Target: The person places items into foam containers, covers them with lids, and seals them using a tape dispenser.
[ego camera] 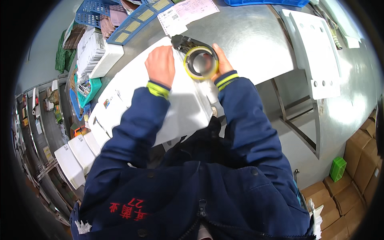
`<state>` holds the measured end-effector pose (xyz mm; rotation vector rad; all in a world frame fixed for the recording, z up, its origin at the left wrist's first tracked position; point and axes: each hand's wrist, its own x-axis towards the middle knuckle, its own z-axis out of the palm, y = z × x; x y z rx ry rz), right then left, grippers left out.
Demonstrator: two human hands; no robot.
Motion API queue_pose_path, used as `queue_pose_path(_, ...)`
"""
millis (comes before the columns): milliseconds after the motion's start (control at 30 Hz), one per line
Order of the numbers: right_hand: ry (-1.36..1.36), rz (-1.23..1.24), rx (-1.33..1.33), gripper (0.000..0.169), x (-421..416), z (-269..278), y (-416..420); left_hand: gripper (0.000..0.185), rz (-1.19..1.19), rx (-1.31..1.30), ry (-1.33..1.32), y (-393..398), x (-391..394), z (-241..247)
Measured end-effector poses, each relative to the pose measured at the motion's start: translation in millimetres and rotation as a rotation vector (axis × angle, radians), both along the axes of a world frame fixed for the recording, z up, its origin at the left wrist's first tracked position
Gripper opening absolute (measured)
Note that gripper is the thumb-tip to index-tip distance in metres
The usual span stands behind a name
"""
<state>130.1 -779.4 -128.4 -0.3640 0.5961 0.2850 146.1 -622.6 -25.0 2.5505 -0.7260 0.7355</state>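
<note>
My right hand (222, 62) grips a black tape dispenser (188, 43) from its right side. The dispenser carries a wide roll of yellowish tape (186, 66), seen nearly end-on. My left hand (160, 64) is just left of the dispenser, its back to the camera and its fingers bent over the edge of a white box or foam block (177, 111). Whether it holds a piece of tape or the edge cannot be told. The white box lies in front of my body, at the edge of a metal table (249, 36).
Blue baskets (141, 18) with papers and printed sheets (198, 10) lie at the back. Stacked white packets (91, 49) and a teal basket (95, 90) stand left. A white holed panel (315, 45) lies right. Cardboard boxes (357, 150) and a green basket (337, 169) are lower right.
</note>
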Motion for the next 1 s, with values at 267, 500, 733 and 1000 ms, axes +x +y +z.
queue_pose_path(267,-0.081,-0.018,0.248,0.031,15.0,-14.2,3.9,0.063,0.253,0.318,0.343,-16.4,-128.2,-23.5)
queue_pose_path(500,0.035,0.096,0.096,0.029,-99.7,-6.9,-59.5,0.059,0.251,0.315,0.391,-19.5,-121.0,-21.9)
queue_pose_path(733,-0.028,0.002,-0.008,0.027,-280.1,-11.7,-67.5,0.05,0.234,0.382,0.299,-13.5,-122.8,-32.9)
queue_pose_path(1000,0.019,-0.092,0.093,0.03,-312.4,-2.5,-45.4,0.05,0.214,0.334,0.347,-17.3,-120.4,-31.1)
